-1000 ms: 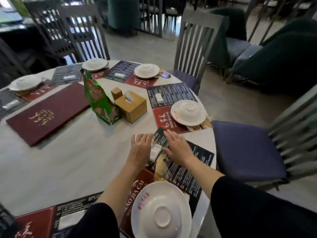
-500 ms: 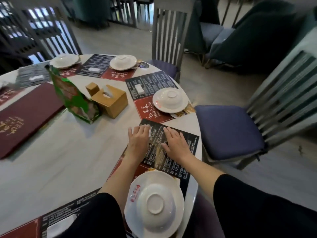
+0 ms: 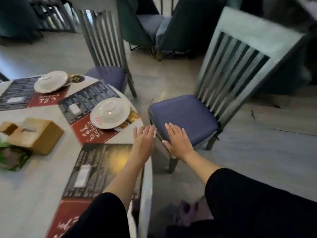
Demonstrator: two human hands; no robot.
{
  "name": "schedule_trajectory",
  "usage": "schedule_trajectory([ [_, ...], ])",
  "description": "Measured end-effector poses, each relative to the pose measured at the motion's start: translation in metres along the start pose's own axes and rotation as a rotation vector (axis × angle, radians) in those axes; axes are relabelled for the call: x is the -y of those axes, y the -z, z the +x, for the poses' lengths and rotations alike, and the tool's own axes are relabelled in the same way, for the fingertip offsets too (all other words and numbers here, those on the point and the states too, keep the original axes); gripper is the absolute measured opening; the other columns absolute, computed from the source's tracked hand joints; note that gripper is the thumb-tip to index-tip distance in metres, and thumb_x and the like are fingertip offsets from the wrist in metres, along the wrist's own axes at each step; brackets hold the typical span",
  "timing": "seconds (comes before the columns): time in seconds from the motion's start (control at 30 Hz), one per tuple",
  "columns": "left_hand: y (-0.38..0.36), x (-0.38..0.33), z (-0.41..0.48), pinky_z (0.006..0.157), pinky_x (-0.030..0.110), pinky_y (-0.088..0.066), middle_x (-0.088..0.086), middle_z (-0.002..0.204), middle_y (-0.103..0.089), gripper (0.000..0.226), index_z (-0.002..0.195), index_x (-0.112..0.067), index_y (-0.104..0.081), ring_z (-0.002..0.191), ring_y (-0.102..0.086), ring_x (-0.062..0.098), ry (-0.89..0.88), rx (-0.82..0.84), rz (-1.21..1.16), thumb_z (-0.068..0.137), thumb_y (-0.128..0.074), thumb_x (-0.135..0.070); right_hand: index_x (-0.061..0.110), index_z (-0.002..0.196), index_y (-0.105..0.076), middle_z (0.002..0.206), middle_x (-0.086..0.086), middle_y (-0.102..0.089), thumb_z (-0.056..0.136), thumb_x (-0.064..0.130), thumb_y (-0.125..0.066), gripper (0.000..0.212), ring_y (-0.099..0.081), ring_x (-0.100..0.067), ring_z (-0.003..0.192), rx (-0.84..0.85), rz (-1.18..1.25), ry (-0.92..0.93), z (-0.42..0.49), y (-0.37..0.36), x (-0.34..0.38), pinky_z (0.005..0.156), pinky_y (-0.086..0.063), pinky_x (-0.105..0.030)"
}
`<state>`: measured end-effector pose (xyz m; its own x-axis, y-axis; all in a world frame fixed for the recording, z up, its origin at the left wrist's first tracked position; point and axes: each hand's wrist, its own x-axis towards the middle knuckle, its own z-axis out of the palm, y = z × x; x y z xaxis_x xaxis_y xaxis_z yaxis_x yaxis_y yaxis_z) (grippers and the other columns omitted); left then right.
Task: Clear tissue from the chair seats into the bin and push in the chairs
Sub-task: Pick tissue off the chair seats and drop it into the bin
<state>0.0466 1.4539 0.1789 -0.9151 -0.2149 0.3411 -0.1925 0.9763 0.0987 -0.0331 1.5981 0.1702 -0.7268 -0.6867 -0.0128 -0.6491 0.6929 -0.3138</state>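
1. Black sleeves (image 3: pixel 248 203) cover both forearms at the lower edge of the view.
2. The left hand (image 3: pixel 143 143) is open, fingers straight and together, over the rim of the worktop (image 3: pixel 34 186), just past a dark placemat (image 3: pixel 103 169) that carries a white packet (image 3: pixel 83 176).
3. The right hand (image 3: pixel 178 140) is also open, palm down, fingers straight, over the near corner of the chair (image 3: pixel 181 117) seat; whether it touches the cushion cannot be told.
4. This chair stands pulled out, its blue seat just beside the worktop rim and its slatted back turned away from it.
5. Farther in on the worktop, a plate (image 3: pixel 109 113) with an upturned bowl sits on a red and black mat, with a wooden box (image 3: pixel 32 134) and a green bag (image 3: pixel 10 157) to the left.
6. A second chair (image 3: pixel 106 78) stands beyond, its blue seat against the far rim of the worktop, next to another plate (image 3: pixel 50 81).
7. Dark green armchairs (image 3: pixel 145 23) stand on the floor at the back.
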Motion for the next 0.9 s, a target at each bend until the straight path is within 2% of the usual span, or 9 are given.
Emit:
schedule_trajectory([
  [0.1,-0.032,-0.057,0.049,0.091,0.053,-0.043,0.012,0.103,-0.065,0.035,0.110,-0.005,-0.061,0.094,-0.059,0.033,-0.055,0.001,-0.051,0.076,-0.052,-0.006,0.014,0.152,-0.016,0.158,-0.006,-0.020,0.095,0.044,-0.049,0.073,-0.019,-0.023,0.144,-0.008,0.034,-0.096,0.000,0.014,-0.074,0.115,-0.016,-0.049],
  [0.23,-0.067,-0.150,0.100,0.092,0.059,-0.042,0.010,0.104,-0.064,0.050,0.112,-0.005,-0.061,0.098,-0.060,0.032,-0.200,0.075,-0.080,0.063,-0.072,-0.005,0.016,0.153,-0.016,0.159,-0.002,-0.016,0.094,0.046,-0.050,0.074,-0.014,-0.020,0.146,0.025,0.084,-0.248,-0.017,0.034,-0.164,0.118,-0.011,-0.048],
  [0.37,-0.096,-0.226,0.138,0.094,0.058,-0.040,0.006,0.101,-0.062,0.052,0.111,-0.009,-0.057,0.096,-0.055,0.029,-0.327,0.135,-0.141,0.061,-0.072,-0.005,0.013,0.151,-0.024,0.158,-0.005,-0.020,0.091,0.042,-0.053,0.072,-0.019,-0.021,0.145,-0.007,0.124,-0.411,-0.036,0.055,-0.240,0.116,-0.018,-0.050],
  [0.47,-0.122,-0.267,0.160,0.090,0.051,-0.045,0.002,0.098,-0.061,0.051,0.109,-0.013,-0.054,0.094,-0.048,0.025,-0.405,0.162,-0.170,0.062,-0.072,-0.005,0.007,0.144,-0.039,0.150,-0.011,-0.038,0.085,0.038,-0.058,0.069,-0.037,-0.027,0.138,-0.058,0.108,-0.493,-0.042,0.061,-0.286,0.107,-0.034,-0.056],
  [0.6,-0.147,-0.314,0.189,0.088,0.047,-0.046,0.005,0.097,-0.060,0.043,0.108,-0.013,-0.050,0.093,-0.044,0.025,-0.506,0.207,-0.263,0.068,-0.058,-0.004,0.015,0.151,-0.017,0.159,-0.006,-0.015,0.094,0.037,-0.051,0.070,-0.012,-0.022,0.147,-0.021,0.064,-0.584,-0.043,0.073,-0.334,0.116,-0.014,-0.048],
  [0.67,-0.159,-0.334,0.208,0.087,0.041,-0.043,0.005,0.096,-0.058,0.044,0.107,-0.012,-0.050,0.092,-0.047,0.026,-0.557,0.256,-0.288,0.067,-0.067,-0.008,0.016,0.152,-0.011,0.160,-0.004,-0.010,0.096,0.038,-0.048,0.071,-0.007,-0.020,0.147,-0.019,0.053,-0.611,-0.040,0.081,-0.358,0.117,-0.010,-0.046],
  [0.77,-0.176,-0.367,0.242,0.086,0.034,-0.039,0.010,0.098,-0.058,0.062,0.107,-0.006,-0.053,0.093,-0.049,0.029,-0.638,0.317,-0.341,0.051,-0.079,-0.004,0.015,0.152,-0.010,0.160,-0.004,-0.008,0.097,0.039,-0.046,0.071,-0.005,-0.019,0.148,-0.015,0.034,-0.638,-0.031,0.096,-0.396,0.118,-0.009,-0.045],
  [0.83,-0.182,-0.391,0.268,0.088,0.036,-0.040,0.014,0.098,-0.058,0.053,0.107,-0.002,-0.055,0.094,-0.047,0.031,-0.688,0.274,-0.368,0.057,-0.070,0.005,0.015,0.152,-0.008,0.161,-0.003,-0.006,0.097,0.040,-0.045,0.071,-0.004,-0.018,0.148,-0.013,0.005,-0.666,-0.022,0.110,-0.426,0.119,-0.008,-0.044],
  [0.9,-0.184,-0.415,0.294,0.092,0.044,-0.045,0.013,0.095,-0.057,0.046,0.105,-0.002,-0.056,0.094,-0.050,0.032,-0.648,0.214,-0.374,0.061,-0.064,0.009,0.015,0.152,-0.007,0.161,-0.002,-0.004,0.098,0.039,-0.045,0.071,-0.003,-0.018,0.148,-0.019,-0.013,-0.684,-0.011,0.127,-0.456,0.119,-0.007,-0.042],
])
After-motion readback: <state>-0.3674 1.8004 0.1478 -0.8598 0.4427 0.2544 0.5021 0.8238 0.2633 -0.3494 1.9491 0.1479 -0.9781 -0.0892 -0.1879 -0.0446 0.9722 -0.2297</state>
